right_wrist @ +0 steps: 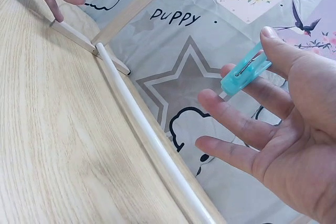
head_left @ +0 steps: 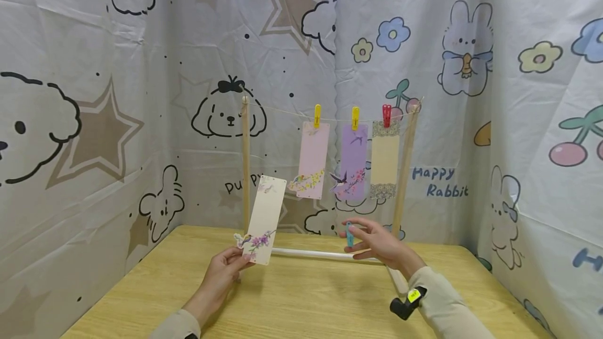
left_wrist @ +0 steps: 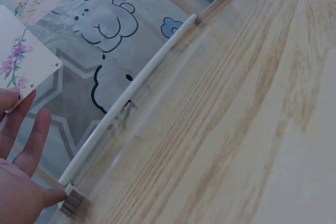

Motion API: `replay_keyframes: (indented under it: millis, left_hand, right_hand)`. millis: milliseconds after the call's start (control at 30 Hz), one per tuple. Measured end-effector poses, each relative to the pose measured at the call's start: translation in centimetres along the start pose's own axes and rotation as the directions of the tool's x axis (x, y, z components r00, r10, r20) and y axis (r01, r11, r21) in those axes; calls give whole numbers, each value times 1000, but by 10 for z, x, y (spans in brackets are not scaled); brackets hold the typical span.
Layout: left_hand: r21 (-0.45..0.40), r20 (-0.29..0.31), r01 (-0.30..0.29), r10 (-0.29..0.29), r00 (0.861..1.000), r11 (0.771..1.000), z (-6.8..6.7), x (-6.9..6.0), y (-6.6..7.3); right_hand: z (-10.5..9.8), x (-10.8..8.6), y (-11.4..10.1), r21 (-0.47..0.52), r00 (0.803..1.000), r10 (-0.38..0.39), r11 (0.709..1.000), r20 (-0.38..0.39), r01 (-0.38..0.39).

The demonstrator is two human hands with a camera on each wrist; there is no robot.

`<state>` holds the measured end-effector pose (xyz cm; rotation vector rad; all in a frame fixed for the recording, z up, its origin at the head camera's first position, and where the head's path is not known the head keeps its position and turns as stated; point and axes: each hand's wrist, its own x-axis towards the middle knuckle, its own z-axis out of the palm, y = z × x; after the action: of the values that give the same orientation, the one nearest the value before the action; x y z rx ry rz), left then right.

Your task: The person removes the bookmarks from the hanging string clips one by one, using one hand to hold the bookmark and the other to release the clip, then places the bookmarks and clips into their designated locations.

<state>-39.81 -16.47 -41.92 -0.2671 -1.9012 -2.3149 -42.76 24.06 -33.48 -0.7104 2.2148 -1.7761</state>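
My left hand (head_left: 225, 272) pinches the lower left corner of a cream bookmark card (head_left: 266, 218) printed with purple flowers and a bird. The card stands upright, tilted a little to the right. In the right wrist view, a turquoise clothespin (right_wrist: 245, 72) sits between the thumb and fingers of my right hand (right_wrist: 294, 114). Beyond the hands a string (head_left: 282, 111) runs between two wooden posts. From it hang a pink card (head_left: 314, 156) and a purple card (head_left: 353, 158), each under a yellow clothespin, and a beige patterned card (head_left: 385, 161) under a red clothespin (head_left: 387, 115).
A wooden post (head_left: 246, 171) stands at the left and another post (head_left: 406, 171) at the right. A white rod (head_left: 325, 255) joins them low down, above the wooden table (head_left: 301, 302). Printed curtains (head_left: 94, 119) enclose the back and sides.
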Motion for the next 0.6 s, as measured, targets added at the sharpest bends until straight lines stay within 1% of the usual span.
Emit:
replay_keyframes:
  millis: [167,400,600]
  left_hand:
    - [-3,9,2,-2,1000,1000,0,-2,1]
    - [-5,-14,1,-1,1000,1000,-1,-6,2]
    - [10,10,10,-10,1000,1000,-4,-9,2]
  right_hand:
    - [0,1,3,12,1000,12,1000,-7,-12]
    - [2,0,6,25,999,29,999,-21,-29]
    - [2,-5,6,8,1000,18,1000,-16,-18]
